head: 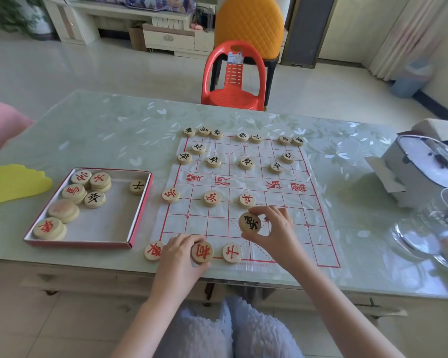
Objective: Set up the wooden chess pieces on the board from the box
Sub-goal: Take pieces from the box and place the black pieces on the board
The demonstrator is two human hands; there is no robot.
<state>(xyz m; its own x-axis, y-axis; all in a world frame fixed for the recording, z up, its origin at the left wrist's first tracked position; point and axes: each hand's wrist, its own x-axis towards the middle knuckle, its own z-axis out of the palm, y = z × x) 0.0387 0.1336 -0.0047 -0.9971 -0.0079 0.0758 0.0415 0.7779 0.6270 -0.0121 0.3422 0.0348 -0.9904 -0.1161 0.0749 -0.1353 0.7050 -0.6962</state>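
A plastic-sheet chess board [274, 192] with red lines lies on the table. Several black-lettered wooden pieces stand along its far rows, and a few red-lettered ones sit on the near half. My right hand [272, 228] pinches a black-lettered piece [249, 223], lifted and tilted above the near middle of the board. My left hand [181, 251] grips a red-lettered piece [201, 252] at the board's near edge, between two other red pieces [153, 251] [232, 252]. The open red-rimmed box [109, 228] to the left holds several more pieces.
The glass-topped table [101, 135] has a yellow plastic item [11, 182] at the left edge. A white box with a bag [419, 166] and a clear glass vessel [429, 228] stand at the right. A red plastic chair [233, 78] faces the far side.
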